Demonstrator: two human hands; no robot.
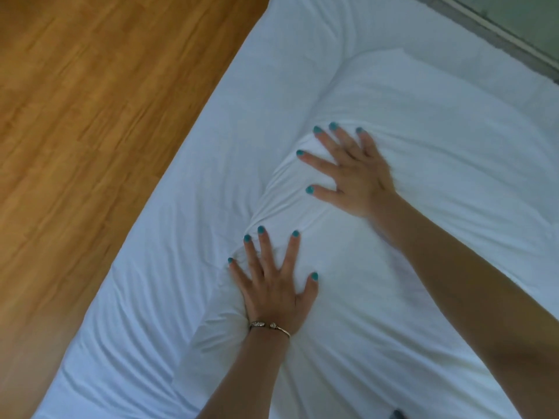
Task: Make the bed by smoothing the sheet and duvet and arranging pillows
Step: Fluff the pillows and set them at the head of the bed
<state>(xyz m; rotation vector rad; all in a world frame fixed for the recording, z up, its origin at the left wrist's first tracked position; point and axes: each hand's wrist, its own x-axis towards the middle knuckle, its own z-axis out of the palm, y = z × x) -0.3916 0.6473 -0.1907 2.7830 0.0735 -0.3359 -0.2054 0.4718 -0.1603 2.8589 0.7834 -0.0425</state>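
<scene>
A white pillow (438, 192) lies on the white sheet (187, 207) of the bed, its long side running toward the bed's edge. My left hand (272, 282) presses flat on the pillow's near left edge, fingers spread, with a bracelet on the wrist. My right hand (351, 170) presses flat on the pillow further up, fingers spread too. The cloth bunches into folds between the two hands. No duvet shows in the head view.
Wooden floor (90, 116) runs along the left of the bed. A grey strip and a wall base (514, 34) border the bed at the top right. The sheet is creased near the bed's left edge.
</scene>
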